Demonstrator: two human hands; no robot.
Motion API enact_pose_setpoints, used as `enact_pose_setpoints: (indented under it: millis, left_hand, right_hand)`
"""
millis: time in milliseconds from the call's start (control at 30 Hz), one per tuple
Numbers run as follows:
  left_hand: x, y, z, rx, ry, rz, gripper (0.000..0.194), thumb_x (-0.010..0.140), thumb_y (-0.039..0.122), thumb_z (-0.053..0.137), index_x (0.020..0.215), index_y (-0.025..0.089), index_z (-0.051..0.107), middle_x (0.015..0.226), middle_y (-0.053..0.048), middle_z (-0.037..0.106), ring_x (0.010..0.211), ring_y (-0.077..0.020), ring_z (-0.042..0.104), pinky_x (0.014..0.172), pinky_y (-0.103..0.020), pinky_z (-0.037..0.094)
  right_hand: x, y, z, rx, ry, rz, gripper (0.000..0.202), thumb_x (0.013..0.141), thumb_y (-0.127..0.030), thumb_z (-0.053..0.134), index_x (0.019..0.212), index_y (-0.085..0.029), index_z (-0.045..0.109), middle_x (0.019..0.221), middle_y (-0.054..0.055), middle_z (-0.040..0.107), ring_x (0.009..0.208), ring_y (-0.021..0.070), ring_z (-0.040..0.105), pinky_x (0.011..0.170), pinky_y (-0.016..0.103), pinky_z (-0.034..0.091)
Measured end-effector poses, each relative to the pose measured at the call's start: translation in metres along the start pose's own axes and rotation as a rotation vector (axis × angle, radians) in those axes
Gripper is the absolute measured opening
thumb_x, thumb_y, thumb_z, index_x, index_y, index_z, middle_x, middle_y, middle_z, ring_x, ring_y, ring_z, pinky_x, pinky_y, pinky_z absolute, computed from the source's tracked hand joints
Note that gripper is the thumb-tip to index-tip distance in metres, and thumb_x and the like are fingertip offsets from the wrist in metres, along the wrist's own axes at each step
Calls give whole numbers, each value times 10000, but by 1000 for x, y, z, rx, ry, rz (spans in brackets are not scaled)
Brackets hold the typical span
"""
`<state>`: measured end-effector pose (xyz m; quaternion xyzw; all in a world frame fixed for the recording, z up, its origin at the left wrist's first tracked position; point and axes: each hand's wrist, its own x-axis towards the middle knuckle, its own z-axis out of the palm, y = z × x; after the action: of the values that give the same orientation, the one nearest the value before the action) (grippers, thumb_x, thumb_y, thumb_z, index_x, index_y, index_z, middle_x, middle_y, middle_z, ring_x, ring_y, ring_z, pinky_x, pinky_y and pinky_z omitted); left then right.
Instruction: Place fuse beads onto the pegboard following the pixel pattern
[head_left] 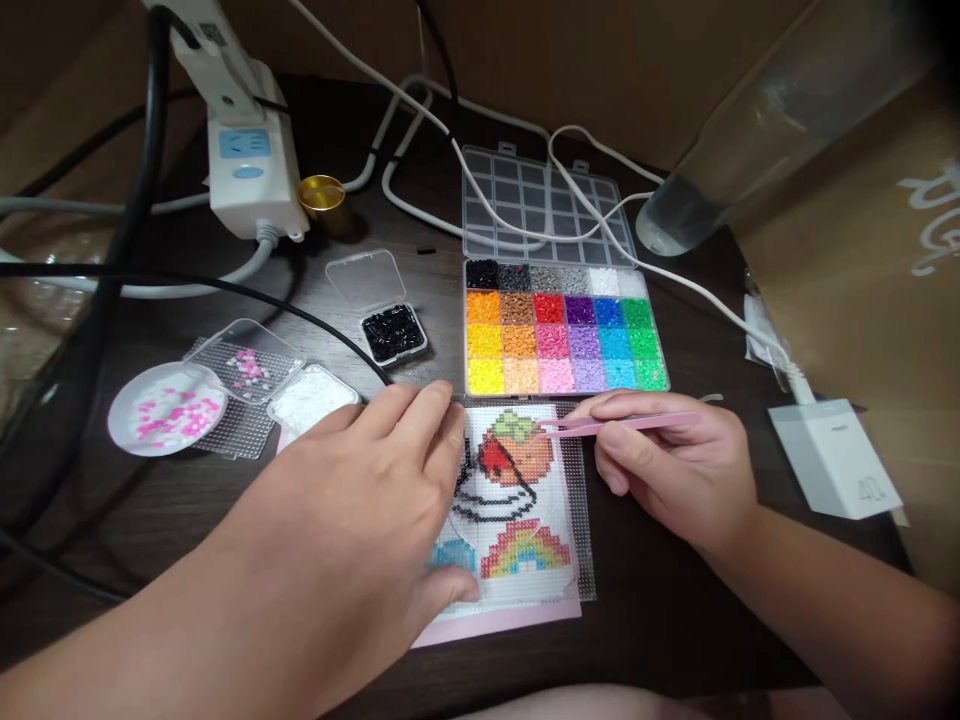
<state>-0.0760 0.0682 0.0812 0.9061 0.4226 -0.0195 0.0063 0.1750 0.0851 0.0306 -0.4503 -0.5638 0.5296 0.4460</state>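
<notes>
My right hand (pixel 660 470) grips pink tweezers (pixel 637 424) at the right side of the pattern, their tips over the orange fruit picture. My left hand (pixel 382 500) lies palm down over the left part of the clear pegboard (pixel 559 500), thumb out to the side, and hides that part. Under the board is a printed pattern sheet (pixel 517 610) with a fruit, a rainbow and a blue shape. Black beads (pixel 487 515) form curved outlines on the board, and a patch of red beads (pixel 495 460) sits within them.
A sectioned case of coloured beads (pixel 566 340) stands open behind the board. Left of it are a small box of black beads (pixel 392 332), a box of white beads (pixel 311 398) and a dish of pink and white beads (pixel 169 410). Cables, a power strip (pixel 251 150) and a charger (pixel 832 460) surround them.
</notes>
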Motion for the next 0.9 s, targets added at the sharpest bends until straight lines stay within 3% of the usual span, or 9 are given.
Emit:
enact_pose_setpoints:
  millis: [333, 467, 567, 700, 767, 900]
  left_hand:
    - [0, 2, -1, -14, -115, -43, 731, 646, 574, 784, 1190, 93, 703, 1292, -231, 628, 1130, -424, 593, 806, -541, 584]
    - [-1, 3, -1, -26, -126, -80, 773, 644, 557, 799, 1247, 88, 679, 1351, -231, 604, 1179, -421, 578, 852, -540, 579]
    - [0, 3, -3, -47, -143, -108, 779, 652, 560, 784, 1261, 87, 675, 1357, -231, 607, 1192, -420, 579, 875, -539, 574]
    - [1, 2, -4, -72, -169, -139, 764, 678, 545, 755, 1296, 105, 659, 1388, -222, 596, 1249, -426, 554, 918, -544, 559]
    - [1, 2, -3, -92, -172, -150, 766, 689, 530, 745, 1319, 106, 644, 1413, -221, 578, 1281, -425, 536, 964, -560, 536]
    - [1, 4, -4, -129, -196, -171, 800, 688, 515, 734, 1353, 87, 614, 1445, -243, 543, 1333, -439, 497, 1033, -594, 487]
  right_hand:
    - [-2, -2, 6, 15, 29, -26, 99, 895, -238, 692, 918, -243, 788, 959, 61, 787, 419, 81, 549, 372, 256, 442]
    - [0, -4, 6, 4, 152, -85, 126, 891, -219, 697, 997, -218, 765, 897, 56, 788, 436, 91, 558, 415, 269, 475]
    - [11, -9, -1, -31, 255, -201, 156, 898, -231, 691, 1039, -206, 751, 981, 76, 783, 468, 99, 581, 422, 278, 479]
    - [26, -25, -9, -123, 301, -278, 126, 894, -257, 692, 976, -193, 764, 1095, 93, 744, 502, 88, 604, 418, 270, 495]
    - [32, -33, -7, -169, 280, -261, 126, 883, -263, 700, 945, -176, 768, 998, 83, 752, 485, 85, 604, 416, 262, 521]
    - [42, -33, 6, -204, 289, -142, 193, 875, -296, 702, 968, -138, 762, 565, -3, 666, 419, 94, 575, 389, 216, 517]
